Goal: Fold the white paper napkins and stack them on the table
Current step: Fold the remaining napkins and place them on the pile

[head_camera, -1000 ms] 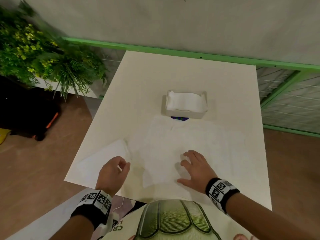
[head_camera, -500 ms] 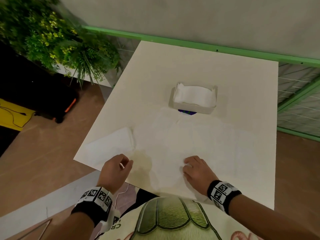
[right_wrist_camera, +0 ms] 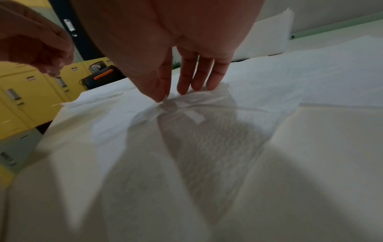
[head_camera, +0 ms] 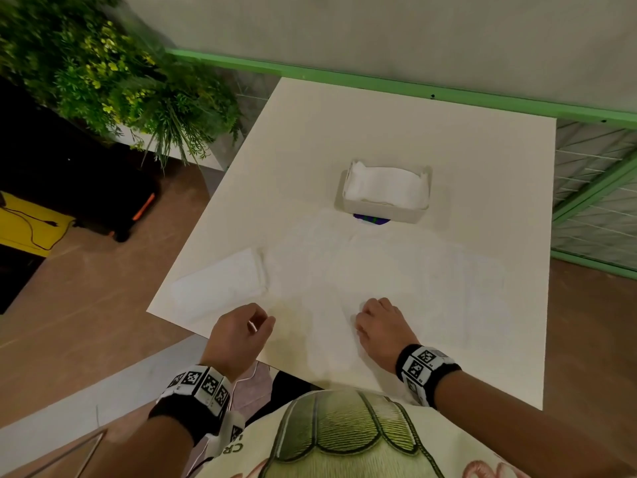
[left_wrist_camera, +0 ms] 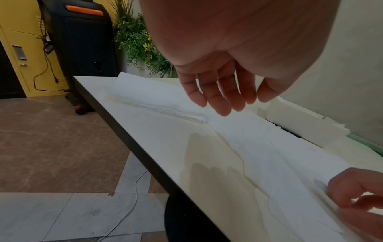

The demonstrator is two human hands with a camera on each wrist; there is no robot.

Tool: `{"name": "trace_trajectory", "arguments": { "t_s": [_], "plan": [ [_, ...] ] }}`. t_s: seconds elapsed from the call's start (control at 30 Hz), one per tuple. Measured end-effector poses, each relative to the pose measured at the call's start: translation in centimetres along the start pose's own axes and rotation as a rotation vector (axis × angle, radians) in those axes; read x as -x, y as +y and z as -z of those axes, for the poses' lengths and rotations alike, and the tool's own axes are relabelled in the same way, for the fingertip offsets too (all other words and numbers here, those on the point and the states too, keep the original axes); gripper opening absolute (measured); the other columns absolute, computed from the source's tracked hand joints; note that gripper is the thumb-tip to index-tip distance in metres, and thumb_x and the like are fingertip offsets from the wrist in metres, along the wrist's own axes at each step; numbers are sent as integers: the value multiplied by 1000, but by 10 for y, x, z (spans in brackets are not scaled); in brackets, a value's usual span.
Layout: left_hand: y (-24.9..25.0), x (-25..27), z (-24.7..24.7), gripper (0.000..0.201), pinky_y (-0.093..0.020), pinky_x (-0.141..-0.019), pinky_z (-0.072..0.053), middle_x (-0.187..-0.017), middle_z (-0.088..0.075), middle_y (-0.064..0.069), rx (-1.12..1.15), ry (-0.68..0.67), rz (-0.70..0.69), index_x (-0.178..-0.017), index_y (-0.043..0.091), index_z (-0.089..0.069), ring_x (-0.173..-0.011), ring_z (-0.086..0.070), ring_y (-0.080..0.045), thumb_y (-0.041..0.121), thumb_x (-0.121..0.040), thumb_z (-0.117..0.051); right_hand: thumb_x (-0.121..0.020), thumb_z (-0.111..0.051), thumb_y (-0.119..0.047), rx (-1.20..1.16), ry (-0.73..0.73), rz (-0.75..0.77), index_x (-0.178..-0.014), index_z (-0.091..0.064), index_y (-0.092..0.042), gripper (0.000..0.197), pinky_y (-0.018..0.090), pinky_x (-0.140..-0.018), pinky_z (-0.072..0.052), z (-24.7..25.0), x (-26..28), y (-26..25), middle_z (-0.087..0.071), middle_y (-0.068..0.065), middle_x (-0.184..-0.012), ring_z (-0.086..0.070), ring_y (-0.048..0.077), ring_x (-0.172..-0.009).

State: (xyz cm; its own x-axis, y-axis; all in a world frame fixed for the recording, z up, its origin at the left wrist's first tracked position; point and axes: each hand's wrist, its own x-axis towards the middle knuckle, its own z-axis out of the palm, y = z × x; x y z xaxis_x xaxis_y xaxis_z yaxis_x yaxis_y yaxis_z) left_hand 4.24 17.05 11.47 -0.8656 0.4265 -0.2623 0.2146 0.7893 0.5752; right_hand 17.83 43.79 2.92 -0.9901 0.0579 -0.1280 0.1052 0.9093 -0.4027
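A large unfolded white napkin [head_camera: 344,277] lies spread over the middle of the white table [head_camera: 379,125]. My right hand [head_camera: 362,315] pinches a bunched bit of it between thumb and fingers near the front edge; the right wrist view shows the pinch [right_wrist_camera: 172,96] lifting a crease in the napkin [right_wrist_camera: 207,147]. My left hand [head_camera: 262,320] hovers just left of the napkin, fingers [left_wrist_camera: 223,104] hanging loose and holding nothing. A stack of folded napkins [head_camera: 220,284] lies at the table's left corner. A white holder [head_camera: 382,210] filled with napkins stands behind.
A leafy plant [head_camera: 120,81] and a black case with orange trim [head_camera: 138,208] stand left of the table, with yellow lockers [right_wrist_camera: 24,101] behind. A green rail [head_camera: 413,88] runs along the far wall. A white cable [left_wrist_camera: 128,204] lies on the floor.
My right hand went from lying flat with spread fingers to curling and pinching the napkin, drawing back toward the front edge. The left hand has stayed hovering in about the same place.
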Motion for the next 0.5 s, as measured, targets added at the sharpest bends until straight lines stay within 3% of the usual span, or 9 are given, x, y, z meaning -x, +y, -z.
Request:
{"name": "trace_trajectory", "arguments": {
  "t_s": [0.07, 0.13, 0.2, 0.27, 0.37, 0.43, 0.5],
  "plan": [
    [5, -2, 1, 20, -29, -64, -51, -78, -66, 22, 11, -6, -29, -73, 31, -60, -67, -63, -7, 31, -91, -70, -89, -56, -22, -110, -18, -22, -88, -62, -16, 9, 38, -81, -48, 8, -1, 2, -55, 0, -101, -48, 22, -94],
    [14, -1, 1, 18, -30, -64, -51, -77, -65, 17, 21, -9, -98, -75, 31, -60, -70, -62, -8, 31, -90, -70, -89, -58, -19, -363, 8, -107, -86, -59, -17, 4, 34, -80, -47, 23, 0, -1, -57, -4, -94, -50, 17, -89],
    [29, 0, 2, 12, -29, -65, -51, -76, -62, 15, 21, -6, -254, -81, 31, -59, -73, -61, -8, 36, -89, -67, -91, -59, -14, -688, 9, -269, -81, -54, -16, 11, 32, -73, -47, 45, -4, -6, -56, -5, -81, -52, 14, -75],
    [49, -1, 2, 14, -31, -69, -52, -87, -60, 16, -19, -4, -468, -90, 25, -62, -80, -60, -6, 38, -88, -66, -95, -56, -9, -1031, -12, -466, -79, -51, -13, 17, 37, -72, -50, 71, -13, -12, -53, 2, -75, -51, 16, -68],
    [79, -4, -3, 38, -34, -88, -51, -112, -62, 3, -139, 19, -674, -112, 16, -65, -105, -60, -16, 40, -83, -75, -97, -49, -6, -1566, -143, -631, -89, -55, -9, 11, 43, -73, -58, 111, -24, -25, -56, 18, -82, -59, 28, -68],
    [95, -6, -6, 59, -34, -101, -46, -129, -58, -1, -147, 33, -716, -126, 14, -62, -121, -55, -19, 46, -80, -78, -95, -46, -7, -1709, -271, -592, -86, -61, -10, 17, 48, -80, -58, 133, -30, -31, -62, 20, -83, -64, 33, -71],
    [106, -7, -7, 76, -31, -109, -37, -141, -51, 0, -84, -4, -704, -137, 15, -55, -132, -47, -16, 52, -76, -80, -89, -49, -11, -1751, -337, -528, -77, -62, -13, 18, 43, -75, -57, 149, -35, -34, -57, 13, -76, -60, 29, -68]
  ]
}}
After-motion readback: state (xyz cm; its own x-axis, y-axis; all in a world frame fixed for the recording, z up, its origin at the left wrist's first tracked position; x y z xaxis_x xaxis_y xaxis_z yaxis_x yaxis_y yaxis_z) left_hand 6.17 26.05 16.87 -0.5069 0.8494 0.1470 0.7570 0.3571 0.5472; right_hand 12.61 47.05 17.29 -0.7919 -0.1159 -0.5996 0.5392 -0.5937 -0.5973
